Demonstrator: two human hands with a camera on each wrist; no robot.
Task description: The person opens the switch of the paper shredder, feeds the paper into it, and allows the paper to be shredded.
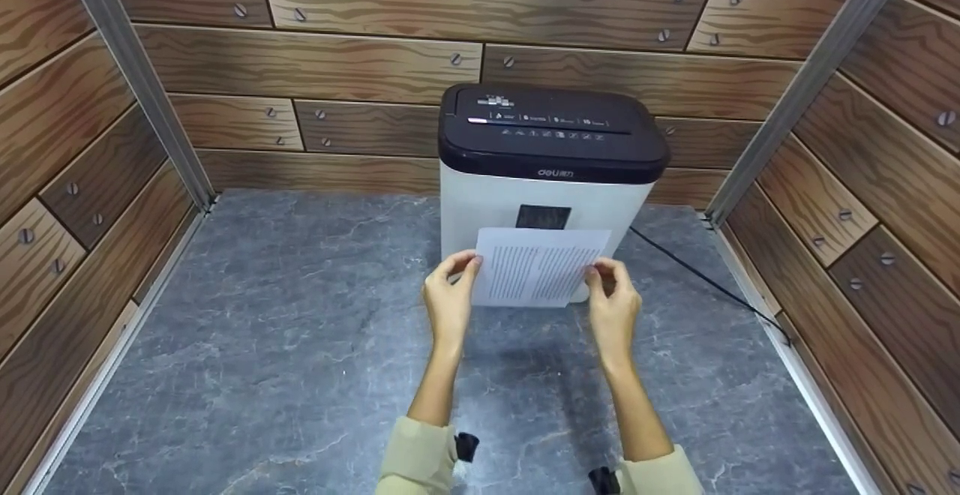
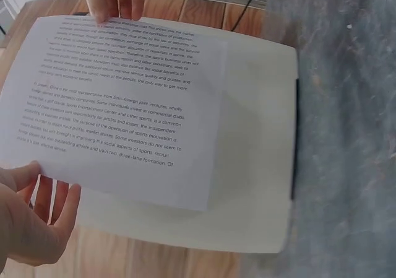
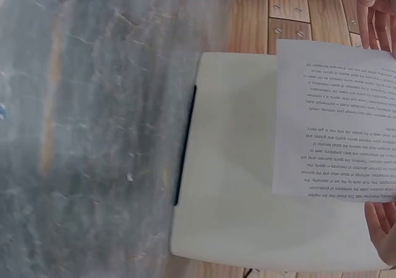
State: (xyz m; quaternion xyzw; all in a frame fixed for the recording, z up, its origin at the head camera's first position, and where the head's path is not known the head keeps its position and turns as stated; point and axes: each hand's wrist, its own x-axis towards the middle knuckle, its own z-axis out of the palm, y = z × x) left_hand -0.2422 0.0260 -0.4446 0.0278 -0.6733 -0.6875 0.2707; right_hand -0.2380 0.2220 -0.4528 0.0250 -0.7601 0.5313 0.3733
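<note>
A sheet of printed paper [image 1: 536,268] is held up in front of the white body of a paper shredder [image 1: 487,202]. My left hand [image 1: 448,300] pinches its left edge between thumb and fingers. At the opposite edge, my right hand [image 1: 615,311] pinches it the same way. Lines of English text show on the sheet [image 2: 124,104] in the left wrist view, with the left hand [image 2: 37,222] at lower left. The right wrist view shows the paper [image 3: 334,123] with its text upside down. On the shredder's dark lid runs a narrow feed slot [image 1: 555,127], uncovered.
A black cord [image 1: 705,277] runs from behind the shredder to the right wall. Wood-pattern panels [image 1: 375,67] enclose the back and both sides. The floor [image 1: 300,315] is grey and marbled. A dark window [image 1: 544,217] sits on the shredder's front.
</note>
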